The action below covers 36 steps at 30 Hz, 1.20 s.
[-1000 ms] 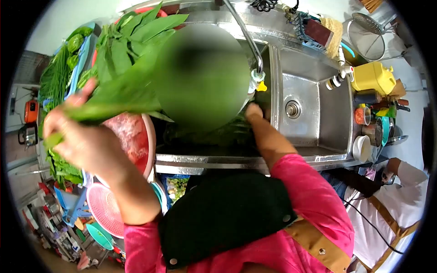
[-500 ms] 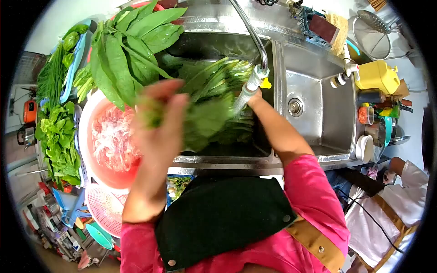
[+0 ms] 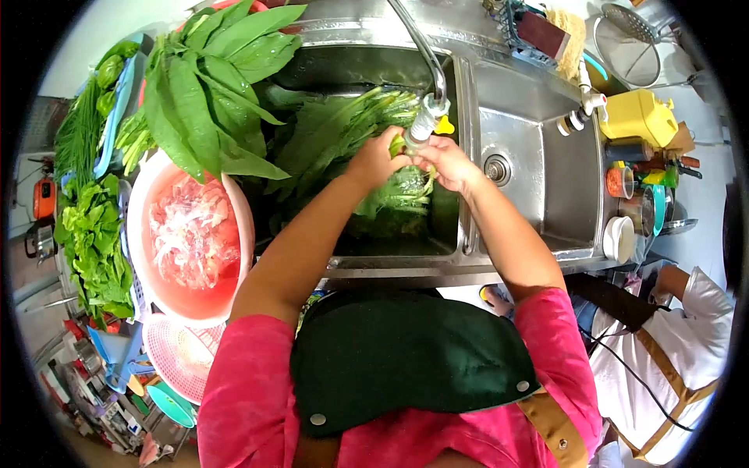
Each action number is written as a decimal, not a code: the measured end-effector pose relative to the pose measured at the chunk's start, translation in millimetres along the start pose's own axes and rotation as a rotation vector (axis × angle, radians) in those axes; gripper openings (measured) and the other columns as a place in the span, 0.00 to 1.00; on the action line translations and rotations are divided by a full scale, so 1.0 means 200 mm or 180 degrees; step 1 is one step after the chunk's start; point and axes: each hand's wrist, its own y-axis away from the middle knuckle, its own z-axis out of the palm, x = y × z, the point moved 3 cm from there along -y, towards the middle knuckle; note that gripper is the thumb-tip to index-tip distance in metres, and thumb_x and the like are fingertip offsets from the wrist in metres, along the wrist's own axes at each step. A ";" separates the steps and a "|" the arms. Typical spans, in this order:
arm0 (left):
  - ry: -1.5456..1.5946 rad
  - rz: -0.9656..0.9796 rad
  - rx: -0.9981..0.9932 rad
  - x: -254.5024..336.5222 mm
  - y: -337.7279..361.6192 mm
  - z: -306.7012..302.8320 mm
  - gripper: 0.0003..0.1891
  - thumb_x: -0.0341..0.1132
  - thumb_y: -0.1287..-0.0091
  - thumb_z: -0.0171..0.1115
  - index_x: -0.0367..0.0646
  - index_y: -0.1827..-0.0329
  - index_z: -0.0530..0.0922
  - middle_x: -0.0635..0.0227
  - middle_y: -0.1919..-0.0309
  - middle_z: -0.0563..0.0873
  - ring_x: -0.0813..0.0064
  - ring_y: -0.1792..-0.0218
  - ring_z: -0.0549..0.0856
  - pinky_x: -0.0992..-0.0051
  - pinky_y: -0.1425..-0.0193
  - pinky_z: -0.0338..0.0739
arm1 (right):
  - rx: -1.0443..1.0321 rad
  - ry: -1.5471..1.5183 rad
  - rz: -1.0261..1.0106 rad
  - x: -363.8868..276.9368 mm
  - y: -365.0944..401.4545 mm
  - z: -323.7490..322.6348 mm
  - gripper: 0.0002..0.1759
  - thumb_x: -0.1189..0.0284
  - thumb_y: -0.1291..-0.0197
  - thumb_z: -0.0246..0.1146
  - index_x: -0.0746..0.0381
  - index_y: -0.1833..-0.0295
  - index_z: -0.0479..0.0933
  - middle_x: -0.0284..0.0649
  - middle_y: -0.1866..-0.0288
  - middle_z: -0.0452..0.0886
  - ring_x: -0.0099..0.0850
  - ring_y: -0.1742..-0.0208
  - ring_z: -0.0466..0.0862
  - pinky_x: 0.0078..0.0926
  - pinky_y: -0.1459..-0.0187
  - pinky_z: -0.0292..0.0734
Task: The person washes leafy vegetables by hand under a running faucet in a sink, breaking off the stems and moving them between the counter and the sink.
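Note:
My left hand is closed on a leafy green, and a bit of it shows between the fingers. Close beside it, my right hand has its fingers pinched together under the tap nozzle; thin green stalks hang just below them, and what the fingertips hold is partly hidden. Both hands are over the left sink basin. Broad, long-stemmed leafy greens lie in that basin under and around the hands.
A bunch of large leaves rests at the basin's left. Nearby stand a pink tub with pale contents in reddish liquid, and a pink colander. The right basin has a drain. A yellow jug stands at right; a person is behind.
My left hand has moved right from beside the pink tub to the tap, meeting my right hand. My right hand has come up out of the greens, nearer the nozzle.

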 end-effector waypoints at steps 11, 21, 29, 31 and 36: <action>0.0074 0.0186 0.0063 -0.11 0.13 -0.11 0.12 0.38 0.43 0.58 0.38 0.63 0.73 0.59 0.73 0.78 0.71 0.73 0.76 0.73 0.68 0.69 | -0.0765 -0.0064 0.0245 0.05 -0.13 0.10 0.11 0.68 0.49 0.64 0.60 0.65 0.71 0.32 0.71 0.74 0.19 0.73 0.70 0.14 0.71 0.66; 0.1079 -0.0166 0.1008 -0.20 0.18 -0.15 0.05 0.30 0.41 0.56 0.38 0.65 0.73 0.71 0.75 0.77 0.82 0.74 0.74 0.82 0.69 0.68 | -0.0809 -0.1470 0.0123 0.17 -0.16 0.25 0.19 0.75 0.44 0.57 0.48 0.81 0.57 0.24 0.79 0.65 0.19 0.74 0.68 0.15 0.63 0.66; -0.0148 -0.0687 -0.0010 0.04 0.07 -0.36 0.12 0.33 0.44 0.58 0.39 0.58 0.75 0.64 0.69 0.81 0.75 0.69 0.78 0.73 0.63 0.71 | -0.0029 -0.1639 0.0260 0.43 -0.01 0.02 0.07 0.71 0.45 0.59 0.60 0.60 0.72 0.35 0.67 0.76 0.19 0.71 0.74 0.13 0.71 0.67; 0.0052 -0.0179 -0.0522 -0.18 0.13 -0.15 0.18 0.35 0.47 0.61 0.41 0.53 0.75 0.59 0.60 0.81 0.69 0.60 0.79 0.71 0.54 0.70 | -0.0497 -0.1431 -0.0115 0.35 0.01 0.06 0.09 0.71 0.42 0.55 0.61 0.57 0.72 0.36 0.66 0.77 0.19 0.73 0.74 0.15 0.73 0.70; 0.0896 -0.0628 -0.0787 0.06 0.18 -0.07 0.14 0.34 0.51 0.66 0.36 0.62 0.79 0.65 0.68 0.82 0.75 0.67 0.79 0.76 0.60 0.72 | -0.0834 -0.1525 -0.0436 0.27 0.06 0.10 0.12 0.72 0.45 0.58 0.65 0.56 0.72 0.40 0.65 0.79 0.27 0.65 0.79 0.21 0.66 0.73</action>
